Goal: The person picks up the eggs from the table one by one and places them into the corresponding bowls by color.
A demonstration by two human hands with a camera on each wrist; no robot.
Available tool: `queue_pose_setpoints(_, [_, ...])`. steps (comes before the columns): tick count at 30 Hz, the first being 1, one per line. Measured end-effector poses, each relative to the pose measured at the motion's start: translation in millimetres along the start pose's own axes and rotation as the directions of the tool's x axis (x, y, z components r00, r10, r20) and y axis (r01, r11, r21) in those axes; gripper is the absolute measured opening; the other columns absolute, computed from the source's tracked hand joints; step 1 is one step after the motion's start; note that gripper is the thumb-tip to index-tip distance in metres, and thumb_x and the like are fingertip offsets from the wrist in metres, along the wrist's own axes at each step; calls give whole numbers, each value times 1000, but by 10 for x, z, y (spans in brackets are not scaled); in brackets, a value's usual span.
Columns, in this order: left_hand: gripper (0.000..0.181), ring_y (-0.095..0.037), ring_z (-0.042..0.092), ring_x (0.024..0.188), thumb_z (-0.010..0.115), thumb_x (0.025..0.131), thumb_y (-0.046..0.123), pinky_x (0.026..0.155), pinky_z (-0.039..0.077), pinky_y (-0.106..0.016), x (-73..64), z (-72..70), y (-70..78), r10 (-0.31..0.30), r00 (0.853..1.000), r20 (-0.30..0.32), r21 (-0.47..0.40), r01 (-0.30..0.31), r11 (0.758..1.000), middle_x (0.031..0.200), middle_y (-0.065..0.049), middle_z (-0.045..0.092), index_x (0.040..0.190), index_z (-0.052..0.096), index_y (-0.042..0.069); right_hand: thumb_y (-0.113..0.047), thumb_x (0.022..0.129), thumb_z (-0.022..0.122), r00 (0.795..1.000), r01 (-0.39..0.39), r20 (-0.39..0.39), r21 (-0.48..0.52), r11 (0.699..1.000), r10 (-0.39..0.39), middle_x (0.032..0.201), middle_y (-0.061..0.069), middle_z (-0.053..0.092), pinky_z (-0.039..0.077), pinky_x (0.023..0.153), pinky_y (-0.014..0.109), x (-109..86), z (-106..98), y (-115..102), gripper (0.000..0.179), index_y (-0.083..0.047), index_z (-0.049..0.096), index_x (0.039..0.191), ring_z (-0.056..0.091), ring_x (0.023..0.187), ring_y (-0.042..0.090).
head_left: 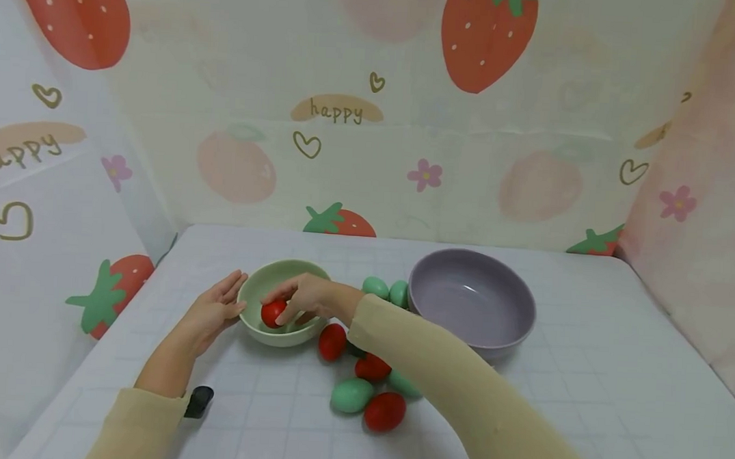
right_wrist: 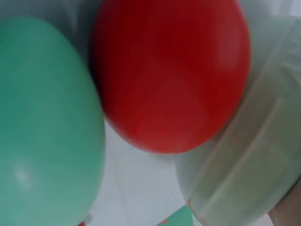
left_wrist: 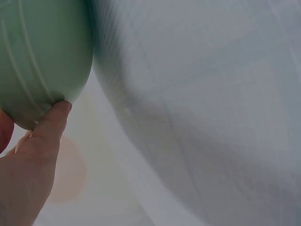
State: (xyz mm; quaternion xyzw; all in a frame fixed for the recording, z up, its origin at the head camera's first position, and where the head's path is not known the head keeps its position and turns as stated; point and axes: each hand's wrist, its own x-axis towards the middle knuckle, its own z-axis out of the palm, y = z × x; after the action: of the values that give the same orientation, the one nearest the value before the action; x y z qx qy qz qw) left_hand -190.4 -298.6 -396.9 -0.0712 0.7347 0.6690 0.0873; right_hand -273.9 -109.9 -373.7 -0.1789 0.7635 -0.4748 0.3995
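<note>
The right hand (head_left: 311, 295) reaches into a light green bowl (head_left: 261, 273), pinching a red egg (head_left: 273, 314) between fingers and thumb inside the rim. Beside the bowl's left side is the left hand (head_left: 215, 312), fingers extended, with its thumb touching near the rim. The left wrist view shows the left fingers (left_wrist: 51, 125) against the outer wall of the green bowl (left_wrist: 51, 56). Close to the right wrist camera lie another red egg (right_wrist: 171, 70) and a green egg (right_wrist: 44, 127); the right hand's fingers and its egg are hidden there.
A larger purple bowl (head_left: 430, 258) stands to the right. Red eggs (head_left: 385, 412) and green eggs (head_left: 352, 396) lie loose between the bowls and in front, partly under the right sleeve. More green eggs (head_left: 375, 287) sit behind the right forearm. A small black object (head_left: 200, 401) is beside the left sleeve.
</note>
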Motion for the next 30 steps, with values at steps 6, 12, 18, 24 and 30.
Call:
queue_pose_setpoints(6, [73,-31,0,154,39,104,-4,122,18,-50,4,10,0,-10,1000,-4,-6,10,1000,167,-12,-5,159,-8,6,9,84,73,1000,-8,19,-91,996,10,116,0,67,55,76,28,60,25,30,39,-10,76,118,55,97,16])
queue_pose_setpoints(12, [73,-31,-1,154,39,104,-4,122,17,-50,9,3,-10,-9,1000,-10,-9,9,1000,167,-11,-6,159,-8,6,7,83,76,1000,-24,-23,-199,980,19,111,-5,70,46,66,21,61,94,5,37,-14,79,113,52,90,12])
queue_pose_setpoints(18, [73,-30,0,154,39,105,-4,122,16,-50,3,1,-11,-11,1000,-7,-5,11,1000,167,-10,-6,159,-8,7,5,82,77,998,-43,-56,-257,965,30,113,-7,71,38,62,19,20,168,-31,39,-18,79,113,48,86,10])
queue_pose_setpoints(24, [73,-30,1,154,39,105,-3,122,17,-50,-3,5,-6,-19,1000,-9,-3,19,1000,167,-10,-5,160,-7,8,8,84,74,999,-47,-26,-231,972,42,115,-5,69,40,64,21,19,149,-33,42,-18,78,117,48,86,11])
queue_pose_setpoints(30, [73,-30,2,154,39,105,-3,121,18,-50,-8,12,-1,-20,1000,-14,3,20,1000,167,-10,-4,160,-7,8,5,86,73,997,-76,-9,-240,968,76,113,-4,67,44,70,25,16,126,-56,43,-22,77,119,50,86,13])
